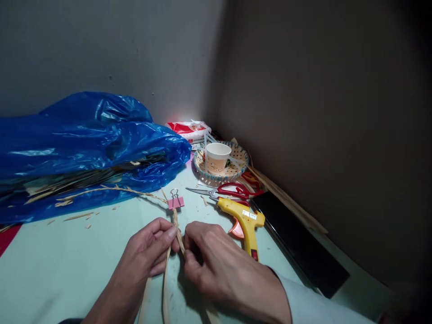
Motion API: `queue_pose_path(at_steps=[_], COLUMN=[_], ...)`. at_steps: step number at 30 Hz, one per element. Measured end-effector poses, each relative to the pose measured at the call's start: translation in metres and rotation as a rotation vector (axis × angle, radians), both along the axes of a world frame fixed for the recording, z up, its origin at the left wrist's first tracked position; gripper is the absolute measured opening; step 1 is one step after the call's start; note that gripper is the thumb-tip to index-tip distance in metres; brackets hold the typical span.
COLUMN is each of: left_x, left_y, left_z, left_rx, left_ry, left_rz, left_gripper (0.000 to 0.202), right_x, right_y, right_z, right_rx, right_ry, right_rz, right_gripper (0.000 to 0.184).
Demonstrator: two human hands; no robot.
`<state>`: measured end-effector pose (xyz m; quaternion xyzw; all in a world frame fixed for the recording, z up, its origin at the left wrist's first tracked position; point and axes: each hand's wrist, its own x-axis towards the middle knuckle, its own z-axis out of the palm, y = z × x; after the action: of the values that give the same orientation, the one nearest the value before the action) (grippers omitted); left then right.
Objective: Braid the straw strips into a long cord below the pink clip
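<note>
A pale straw braid (pixel 175 219) runs down from a pink binder clip (pixel 176 202) on the table. My left hand (pixel 153 247) pinches the braid just below the clip, thumb on top. Right beside it, my right hand (pixel 216 261) has its fingers closed on a strand slanting down from the braid; its fingertips are partly hidden. Loose flat straw strands (pixel 165 288) hang between and below my hands toward the near edge. Beyond the clip, a thin twisted straw length (pixel 128 190) stretches left toward the blue plastic bag.
A blue plastic bag (pixel 101 135) with dry stalks lies at left. Red-handled scissors (pixel 232 191), a yellow glue gun (pixel 248 218) and a black flat panel (pixel 300 243) lie right. Behind stands a woven basket (pixel 199 168) holding a paper cup (pixel 218 157), near a red-and-white packet (pixel 191 130).
</note>
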<state>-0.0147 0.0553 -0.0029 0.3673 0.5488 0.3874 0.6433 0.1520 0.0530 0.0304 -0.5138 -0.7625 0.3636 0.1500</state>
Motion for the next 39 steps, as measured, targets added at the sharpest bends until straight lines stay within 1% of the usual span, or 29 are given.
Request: queue_pose_path(at_steps=[5, 8, 9, 12, 14, 17, 18, 21, 23, 26, 29, 32, 36, 39], left_x=[0.000, 0.000, 0.000, 0.001, 0.002, 0.003, 0.003, 0.002, 0.001, -0.001, -0.006, -0.011, -0.014, -0.014], left_y=[0.001, 0.003, 0.003, 0.003, 0.002, 0.000, 0.000, 0.001, 0.003, 0.007, 0.011, 0.013, 0.014, 0.014], left_z=[0.000, -0.002, -0.003, -0.002, 0.000, 0.003, 0.003, 0.002, 0.001, 0.003, 0.006, 0.008, 0.010, 0.012], left_rx=[0.008, 0.010, 0.004, -0.030, -0.041, -0.030, -0.029, -0.066, -0.097, -0.141, -0.209, -0.261, -0.294, -0.299], left_ry=[0.056, 0.059, 0.050, 0.008, 0.001, 0.004, -0.004, -0.048, -0.068, -0.123, -0.205, -0.304, -0.385, -0.370], left_rz=[-0.004, 0.003, 0.015, 0.053, 0.057, 0.051, 0.055, 0.074, 0.082, 0.069, 0.040, 0.026, 0.030, 0.020], left_gripper=[0.023, 0.024, 0.024, 0.025, 0.027, 0.026, 0.025, 0.026, 0.028, 0.026, 0.020, 0.019, 0.020, 0.022], right_x=[0.002, 0.001, 0.000, -0.003, -0.004, -0.003, -0.002, 0.002, 0.003, 0.005, 0.005, 0.005, 0.004, 0.005], right_y=[0.001, 0.004, 0.005, 0.010, 0.012, 0.015, 0.016, 0.020, 0.022, 0.025, 0.028, 0.030, 0.031, 0.030], right_z=[-0.001, -0.004, -0.006, -0.014, -0.018, -0.020, -0.019, -0.017, -0.017, -0.017, -0.016, -0.016, -0.018, -0.020], right_rx=[0.011, -0.006, -0.031, -0.126, -0.134, -0.059, -0.028, 0.047, 0.070, 0.082, 0.070, 0.078, 0.190, 0.250], right_ry=[0.008, 0.041, 0.083, 0.272, 0.324, 0.272, 0.253, 0.217, 0.214, 0.236, 0.253, 0.251, 0.166, 0.108], right_rz=[0.000, -0.017, -0.030, -0.042, -0.040, -0.036, -0.031, -0.011, 0.006, 0.047, 0.075, 0.111, 0.155, 0.174], right_gripper=[0.011, 0.005, 0.005, 0.017, 0.017, 0.009, 0.009, 0.012, 0.013, 0.016, 0.019, 0.021, 0.021, 0.021])
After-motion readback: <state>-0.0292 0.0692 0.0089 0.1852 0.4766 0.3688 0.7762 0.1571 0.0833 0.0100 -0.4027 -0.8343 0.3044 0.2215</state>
